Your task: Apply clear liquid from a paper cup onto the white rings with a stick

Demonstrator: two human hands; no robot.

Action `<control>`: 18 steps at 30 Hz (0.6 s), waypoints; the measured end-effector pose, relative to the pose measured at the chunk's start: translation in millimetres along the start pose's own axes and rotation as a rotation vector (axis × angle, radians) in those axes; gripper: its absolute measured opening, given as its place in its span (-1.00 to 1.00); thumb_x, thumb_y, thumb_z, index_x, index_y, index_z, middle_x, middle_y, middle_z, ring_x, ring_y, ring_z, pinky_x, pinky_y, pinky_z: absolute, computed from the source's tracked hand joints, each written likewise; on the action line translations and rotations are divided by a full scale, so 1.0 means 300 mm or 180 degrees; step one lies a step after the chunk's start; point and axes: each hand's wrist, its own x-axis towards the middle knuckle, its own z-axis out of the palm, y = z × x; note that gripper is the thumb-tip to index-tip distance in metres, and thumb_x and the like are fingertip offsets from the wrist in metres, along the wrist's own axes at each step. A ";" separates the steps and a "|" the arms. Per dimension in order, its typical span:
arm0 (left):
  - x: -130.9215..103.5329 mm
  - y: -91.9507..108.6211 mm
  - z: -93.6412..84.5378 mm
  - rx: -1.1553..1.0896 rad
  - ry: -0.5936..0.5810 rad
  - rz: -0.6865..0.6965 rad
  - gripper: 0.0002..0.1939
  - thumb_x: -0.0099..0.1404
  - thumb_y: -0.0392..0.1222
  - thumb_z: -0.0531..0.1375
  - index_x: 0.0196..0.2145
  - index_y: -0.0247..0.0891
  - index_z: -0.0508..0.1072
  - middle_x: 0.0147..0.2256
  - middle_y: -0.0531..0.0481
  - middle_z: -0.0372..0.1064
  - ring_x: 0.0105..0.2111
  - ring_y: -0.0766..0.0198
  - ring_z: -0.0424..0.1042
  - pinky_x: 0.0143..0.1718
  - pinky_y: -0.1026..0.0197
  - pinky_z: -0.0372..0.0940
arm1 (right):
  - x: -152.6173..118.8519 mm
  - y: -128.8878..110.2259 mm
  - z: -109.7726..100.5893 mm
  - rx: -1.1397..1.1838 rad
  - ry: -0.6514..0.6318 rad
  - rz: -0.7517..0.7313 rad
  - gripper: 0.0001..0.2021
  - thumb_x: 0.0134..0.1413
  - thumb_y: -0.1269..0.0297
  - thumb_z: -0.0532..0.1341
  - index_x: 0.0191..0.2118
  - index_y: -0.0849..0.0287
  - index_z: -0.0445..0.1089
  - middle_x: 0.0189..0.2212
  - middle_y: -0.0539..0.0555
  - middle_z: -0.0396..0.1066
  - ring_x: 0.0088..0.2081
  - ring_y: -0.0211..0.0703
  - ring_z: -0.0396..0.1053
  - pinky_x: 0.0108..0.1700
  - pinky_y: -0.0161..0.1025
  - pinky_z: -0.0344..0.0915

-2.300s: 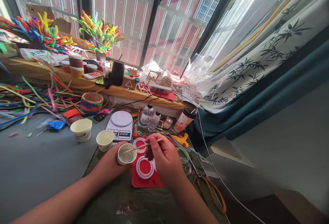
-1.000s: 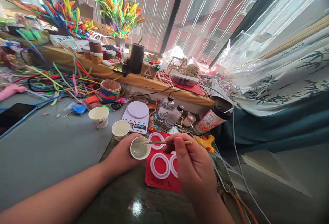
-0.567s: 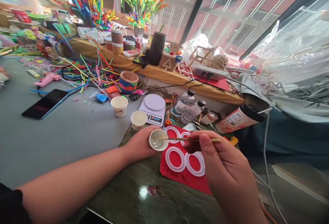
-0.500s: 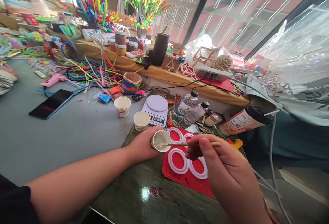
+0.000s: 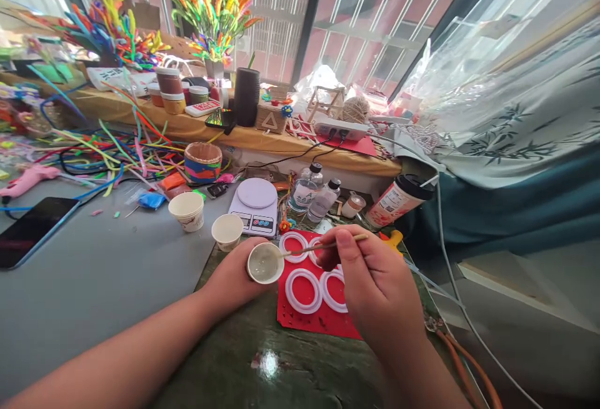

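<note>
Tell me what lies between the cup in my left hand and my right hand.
The head view shows a stick reaching from your right hand to the cup, with white rings on a red sheet below it.

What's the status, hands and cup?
Left hand holding cup, clear liquid inside. Right hand gripping stick, tip at cup's rim. Nothing between stick and cup.

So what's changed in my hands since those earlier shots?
The stick has drawn back from over the liquid to the rim of the cup nearest your right hand. Nothing was let go: your left hand still holds the cup. The scale hasn't moved.
</note>
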 end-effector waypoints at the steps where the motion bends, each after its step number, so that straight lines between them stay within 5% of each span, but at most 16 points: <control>1: -0.001 0.000 0.000 0.0016 0.0012 -0.0011 -0.57 0.14 -0.26 0.46 -0.01 -0.15 0.58 -0.02 -0.04 0.65 -0.04 0.03 0.63 0.02 0.08 0.54 | 0.003 0.003 0.002 0.0062 -0.0001 0.0008 -0.62 0.60 0.06 0.11 -0.21 0.10 0.57 -0.41 0.05 0.58 -0.38 -0.13 0.56 -0.31 -0.26 0.46; 7: -0.001 0.003 0.000 0.0073 0.0048 -0.0039 -0.56 0.16 -0.24 0.43 0.02 -0.16 0.58 0.01 -0.06 0.65 -0.02 0.01 0.65 0.06 0.06 0.55 | 0.018 0.029 0.011 0.0295 0.0174 -0.0076 -0.63 0.60 0.07 0.12 -0.21 0.09 0.55 -0.43 0.02 0.58 -0.40 -0.16 0.54 -0.33 -0.28 0.44; 10: 0.002 0.006 -0.001 0.0051 0.0092 -0.0080 -0.59 0.17 -0.21 0.43 0.00 -0.16 0.58 -0.03 -0.06 0.66 -0.04 0.01 0.65 0.02 0.07 0.57 | 0.027 0.040 0.007 0.0431 -0.0308 -0.0135 -0.64 0.58 0.09 0.13 -0.24 0.10 0.54 -0.44 0.02 0.56 -0.41 -0.15 0.53 -0.33 -0.26 0.45; 18: 0.006 -0.006 0.003 0.0035 0.0182 -0.0149 -0.58 0.15 -0.21 0.44 -0.01 -0.18 0.57 -0.05 -0.09 0.66 -0.05 -0.04 0.66 0.00 0.01 0.58 | 0.055 0.073 0.021 0.0738 -0.0310 0.0314 -0.58 0.55 -0.07 0.13 -0.25 0.11 0.50 -0.43 0.06 0.53 -0.40 -0.12 0.51 -0.34 -0.24 0.47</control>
